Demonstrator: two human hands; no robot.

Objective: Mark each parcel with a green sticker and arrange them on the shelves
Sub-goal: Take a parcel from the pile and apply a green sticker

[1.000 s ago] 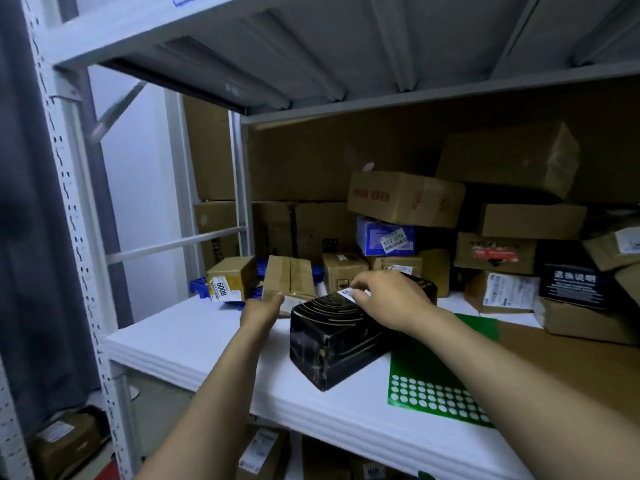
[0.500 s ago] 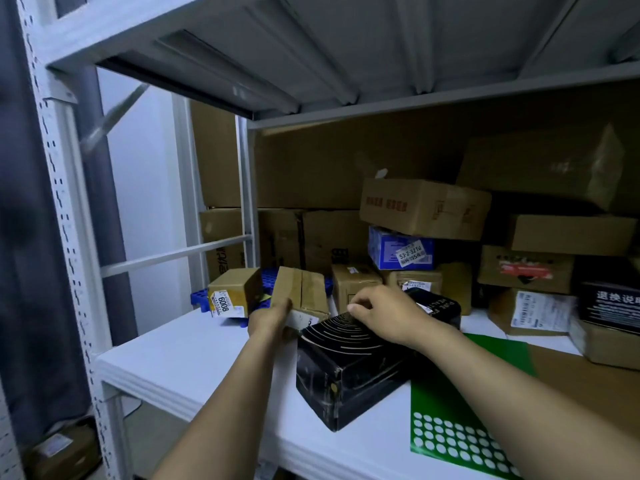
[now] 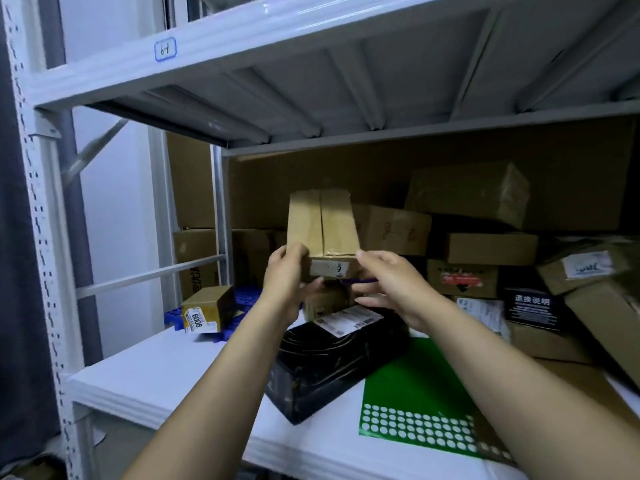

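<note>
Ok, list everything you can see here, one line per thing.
cardboard box: one, brown, held up above the shelf
black parcel: one, black with white label, on the shelf below the hands
sticker sheet: one, green with white dots, flat on the shelf right of the black parcel
small box: one, brown with 6008 label, left, on the blue grid
blue grid: one, blue, left rear
stacked boxes: several, brown, back and right
shelf: one, white
left hand: grips the cardboard box's lower left corner
right hand: thumb at its lower right corner, grip unclear
</note>
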